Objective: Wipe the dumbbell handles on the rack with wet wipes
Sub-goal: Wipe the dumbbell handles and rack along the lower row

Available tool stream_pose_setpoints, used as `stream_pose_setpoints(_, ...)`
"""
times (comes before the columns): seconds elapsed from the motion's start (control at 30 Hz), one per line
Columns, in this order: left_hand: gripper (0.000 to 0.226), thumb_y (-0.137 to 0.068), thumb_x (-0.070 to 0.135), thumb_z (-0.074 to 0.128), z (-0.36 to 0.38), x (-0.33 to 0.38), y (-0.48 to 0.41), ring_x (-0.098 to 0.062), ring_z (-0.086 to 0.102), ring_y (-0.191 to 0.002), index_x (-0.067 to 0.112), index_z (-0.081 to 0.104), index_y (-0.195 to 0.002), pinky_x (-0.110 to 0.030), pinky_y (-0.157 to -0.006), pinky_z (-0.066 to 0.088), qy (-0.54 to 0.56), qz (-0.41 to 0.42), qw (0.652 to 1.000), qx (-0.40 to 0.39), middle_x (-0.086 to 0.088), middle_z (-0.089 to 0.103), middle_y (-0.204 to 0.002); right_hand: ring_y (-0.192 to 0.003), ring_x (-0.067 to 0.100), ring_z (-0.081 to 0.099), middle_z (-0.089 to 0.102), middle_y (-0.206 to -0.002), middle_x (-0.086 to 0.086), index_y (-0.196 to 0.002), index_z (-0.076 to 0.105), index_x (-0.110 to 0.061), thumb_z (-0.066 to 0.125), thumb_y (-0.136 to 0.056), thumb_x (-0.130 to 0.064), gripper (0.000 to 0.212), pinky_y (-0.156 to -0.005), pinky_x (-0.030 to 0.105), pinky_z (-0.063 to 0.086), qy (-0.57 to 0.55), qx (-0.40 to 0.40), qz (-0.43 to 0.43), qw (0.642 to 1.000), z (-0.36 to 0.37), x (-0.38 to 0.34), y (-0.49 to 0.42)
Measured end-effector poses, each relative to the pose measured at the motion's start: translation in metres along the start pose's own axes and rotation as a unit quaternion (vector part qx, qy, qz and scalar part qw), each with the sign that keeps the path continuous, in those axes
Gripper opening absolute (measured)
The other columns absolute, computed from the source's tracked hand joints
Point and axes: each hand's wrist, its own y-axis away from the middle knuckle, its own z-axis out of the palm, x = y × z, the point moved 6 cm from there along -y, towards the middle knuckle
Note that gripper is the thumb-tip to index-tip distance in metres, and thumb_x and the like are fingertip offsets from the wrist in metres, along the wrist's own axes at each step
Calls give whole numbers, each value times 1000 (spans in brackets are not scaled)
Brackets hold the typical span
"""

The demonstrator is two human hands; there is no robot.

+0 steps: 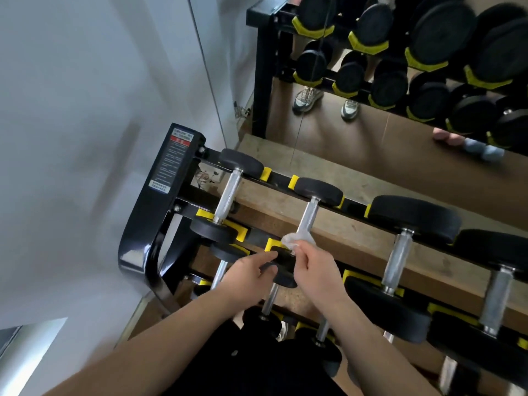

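1. Head view: the right hand [314, 265] has its fingers curled round a crumpled white wet wipe [293, 241], pinching it against the near end of a knurled silver dumbbell handle [308, 217].
2. That handle belongs to the second dumbbell from the left on the top tier of the black steel rack with yellow cradles [160, 195]. It runs from a far black round head [318, 191] to a near black round head [285, 265].
3. The left hand [247, 271] reaches to the near head with index finger and thumb stretched out at its rim. I cannot tell whether they pinch it or only touch it.
4. A wall mirror [357, 130] behind the rack reflects more dumbbells.
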Motion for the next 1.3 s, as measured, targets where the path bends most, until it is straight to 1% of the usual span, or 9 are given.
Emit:
stream_pose_setpoints(0.2,39,-96,24,73,-67,35,-12,1,67,-111,39,57,-129,-24,-97,55,240,95,966,3,18,74,-114,-93,-8,63,70,-94,-27,-107,68,-45,46,-110,-25,30,-74,9,46,-148,-47,-17,988,-23,-87,-23)
stream_pose_setpoints(0.33,13,-96,19,73,-104,29,-24,-19,71,-88,25,75,-108,-33,-81,57,285,85,955,18,-6,77,-99,-92,7,68,74,-95,-13,-112,73,-40,48,-109,-26,28,-90,39,60,-204,-18,34,978,-15,-107,-46)
stream_pose_setpoints(0.47,12,-96,18,72,-138,3,-44,-15,66,-73,20,78,-86,-35,-69,55,276,35,956,95,0,75,-80,-94,9,71,74,-97,-14,-107,73,-40,58,-104,-25,22,-86,41,62,-201,17,57,978,0,-124,-71)
stream_pose_setpoints(0.67,16,-98,28,65,-166,-17,-66,-16,75,-82,27,80,-94,-33,-74,61,280,-38,952,122,7,78,-82,-80,-5,64,70,-81,-17,-86,71,-37,73,-93,-19,20,-68,7,45,-115,99,48,987,15,-149,-93)
stream_pose_setpoints(0.9,18,-99,32,63,-159,-21,-84,-25,76,-94,26,80,-97,-51,-92,60,337,-63,936,84,-3,79,-92,-85,0,70,76,-87,-15,-97,80,-31,66,-97,-13,23,-74,15,54,-155,-57,23,986,45,-162,-105)
stream_pose_setpoints(1.03,13,-97,13,68,-171,-39,-93,-17,75,-90,23,76,-102,-37,-85,62,344,-99,926,121,-2,79,-98,-100,-3,67,74,-97,-20,-112,76,-30,66,-100,-21,19,-88,13,51,-112,9,27,993,24,-140,-129)
stream_pose_setpoints(1.1,19,-99,12,66,-186,-39,-99,-11,72,-94,24,74,-110,-30,-87,60,300,-102,931,179,4,77,-102,-123,5,59,68,-123,-13,-135,65,-21,60,-103,-22,32,-105,21,47,-43,49,-32,997,13,-144,-148)
stream_pose_setpoints(1.2,21,-102,16,61,-209,-25,-113,-5,69,-83,30,72,-114,-22,-73,55,198,-60,945,255,12,75,-97,-153,19,26,36,-163,-2,-159,35,-22,45,-109,-32,53,-126,39,23,88,-27,-112,989,27,-156,-178)
stream_pose_setpoints(1.3,27,-104,17,54,-202,-11,-134,-7,67,-86,29,73,-117,-20,-77,51,103,-25,963,249,13,74,-102,-149,25,29,38,-159,2,-159,30,-34,35,-111,-36,49,-125,45,23,53,-108,-85,989,43,-147,-202)
